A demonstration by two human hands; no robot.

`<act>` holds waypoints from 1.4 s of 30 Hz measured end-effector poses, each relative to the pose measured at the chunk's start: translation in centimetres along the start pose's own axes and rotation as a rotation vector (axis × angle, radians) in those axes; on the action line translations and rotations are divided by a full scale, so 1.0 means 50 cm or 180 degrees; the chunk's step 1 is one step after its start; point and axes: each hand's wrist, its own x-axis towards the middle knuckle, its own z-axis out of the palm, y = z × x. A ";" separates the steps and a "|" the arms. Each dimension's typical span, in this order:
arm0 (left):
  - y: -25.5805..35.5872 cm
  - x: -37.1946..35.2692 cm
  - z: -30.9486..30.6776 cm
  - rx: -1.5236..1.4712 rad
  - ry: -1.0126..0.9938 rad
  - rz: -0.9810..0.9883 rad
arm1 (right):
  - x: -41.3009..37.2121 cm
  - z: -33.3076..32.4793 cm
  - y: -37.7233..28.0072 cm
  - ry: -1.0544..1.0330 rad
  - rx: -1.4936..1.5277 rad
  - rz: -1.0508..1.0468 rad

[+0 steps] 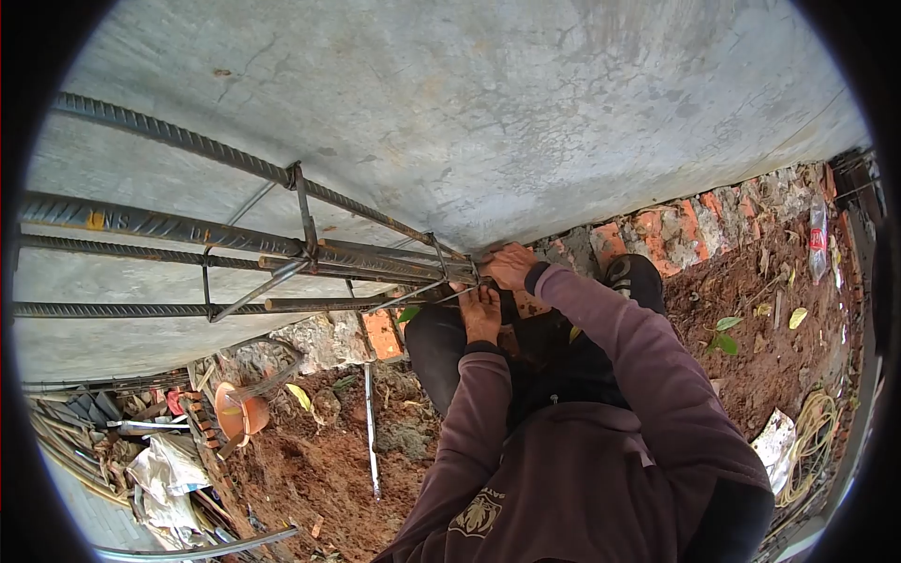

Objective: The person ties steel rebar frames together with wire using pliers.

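A column cage of ribbed steel rebar [188,225] stands along the grey wall, its bars tied with square stirrups [307,216]. Low on the cage, at a stirrup close to the wall base, both my hands are at work. My left hand [481,314] is on the near side, its fingers curled at the stirrup's corner; a thin wire-like piece shows by the fingertips. My right hand [508,266] lies just beyond, between cage and wall, with bent fingers closed against the bars. What either hand grips is too small or hidden to name.
Brick footing [648,235] runs along the base of the wall [526,103]. Reddish soil [310,469] lies around my legs. An orange bucket [240,413] and a pale rod [372,432] are at left; a plastic bottle [818,239] and coiled rope [815,427] at right.
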 end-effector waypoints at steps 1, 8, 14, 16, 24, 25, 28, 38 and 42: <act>-0.002 0.003 -0.004 -0.0006 -0.0026 0.0001 | -0.006 0.005 0.001 0.0352 0.0017 -0.0090; -0.011 0.007 0.010 0.0210 0.0417 0.0409 | 0.006 0.002 -0.021 -0.0071 0.1560 0.0805; -0.010 0.009 0.006 0.0102 0.0149 0.0444 | 0.032 0.004 -0.009 -0.0342 0.2039 0.1351; -0.015 -0.002 -0.013 -0.0088 -0.0173 0.0538 | 0.036 -0.043 -0.051 -0.0352 0.0820 0.1134; -0.013 -0.048 0.013 -0.0043 -0.0011 0.0640 | 0.042 -0.061 -0.050 -0.0408 0.0763 0.0964; -0.013 -0.055 0.022 -0.0026 -0.0045 0.0726 | 0.044 -0.056 -0.048 -0.0319 0.0739 0.0918; -0.015 -0.040 0.011 0.0159 -0.0085 0.0476 | 0.040 -0.062 -0.044 -0.0220 0.0779 0.0879; -0.055 0.011 -0.017 0.0630 0.0013 0.1100 | 0.011 -0.079 -0.028 -0.0401 0.1376 0.1298; -0.055 0.002 -0.006 0.0483 0.0128 0.1148 | 0.022 -0.055 -0.047 0.0006 0.1187 0.1256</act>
